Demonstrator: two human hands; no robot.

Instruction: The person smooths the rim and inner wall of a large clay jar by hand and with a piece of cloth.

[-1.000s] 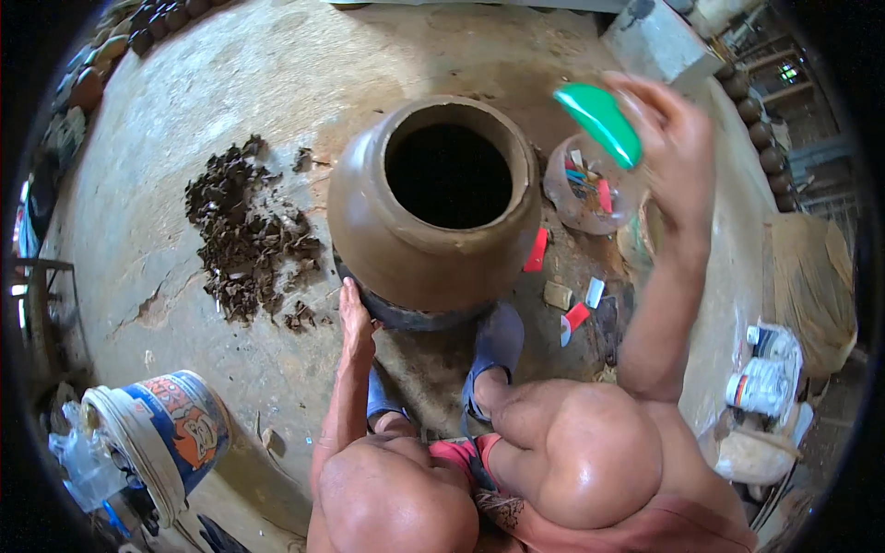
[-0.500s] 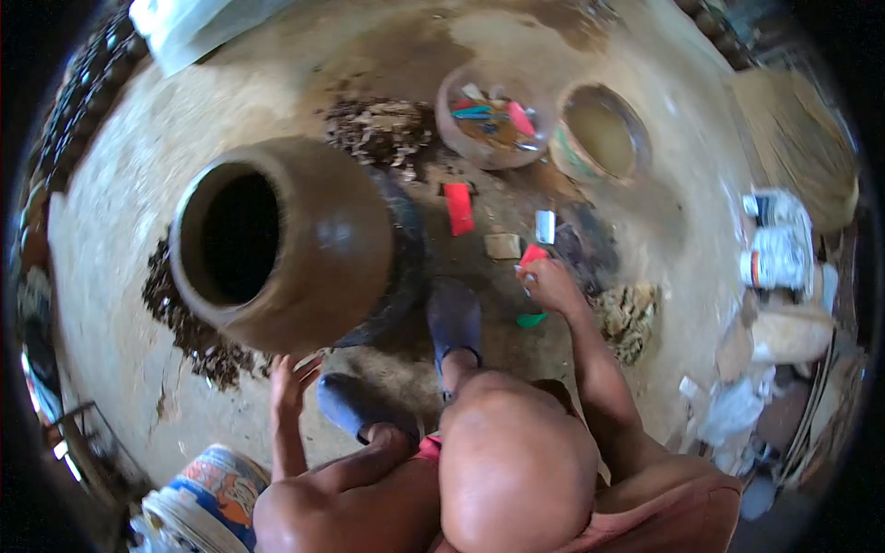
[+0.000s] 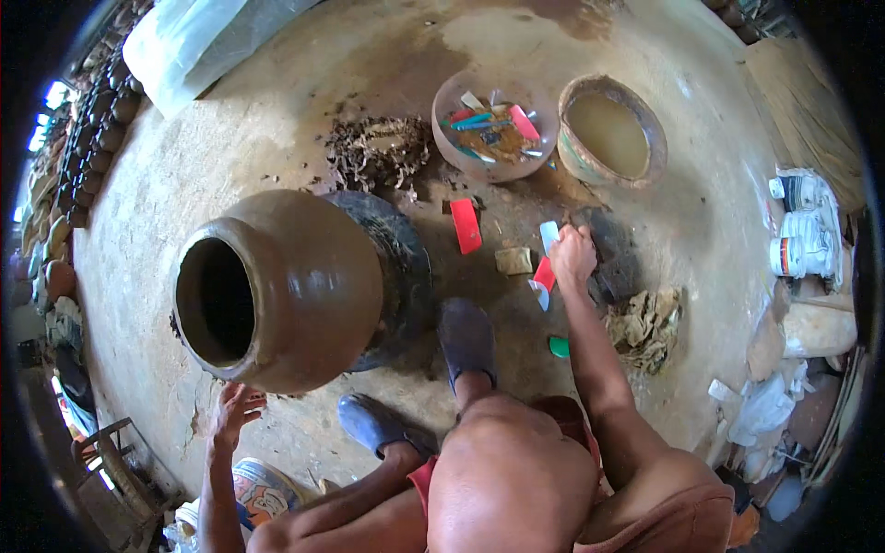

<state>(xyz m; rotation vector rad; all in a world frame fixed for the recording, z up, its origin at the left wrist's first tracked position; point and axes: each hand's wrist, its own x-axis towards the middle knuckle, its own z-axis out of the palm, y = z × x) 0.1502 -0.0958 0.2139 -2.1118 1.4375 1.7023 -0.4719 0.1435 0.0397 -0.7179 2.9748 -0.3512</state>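
Note:
A wet brown clay pot (image 3: 309,286) with a dark mouth stands on a dark round base (image 3: 401,249) at left. My left hand (image 3: 235,415) is just below its near side, fingers apart and lightly curled. Out to the right, my right hand (image 3: 573,249) pinches a small pale rectangular piece (image 3: 551,235) at floor level. Beside that hand lie red pieces (image 3: 466,226), a square tan piece (image 3: 513,262) and a green piece (image 3: 559,347). A crumpled tan wad (image 3: 645,332) lies beside my right forearm.
Beyond are a bowl of small tools (image 3: 493,157), a pot of cloudy water (image 3: 572,161) and clay scraps (image 3: 373,152). Plastic sheeting (image 3: 203,46) is at upper left, rows of pots (image 3: 101,147) behind. Containers (image 3: 802,249) and sacking line the right; a bucket (image 3: 267,484) is at lower left.
My right hand has left the green piece on the floor and moved down and forward to the pale piece. The view has swung right, putting the pot at left.

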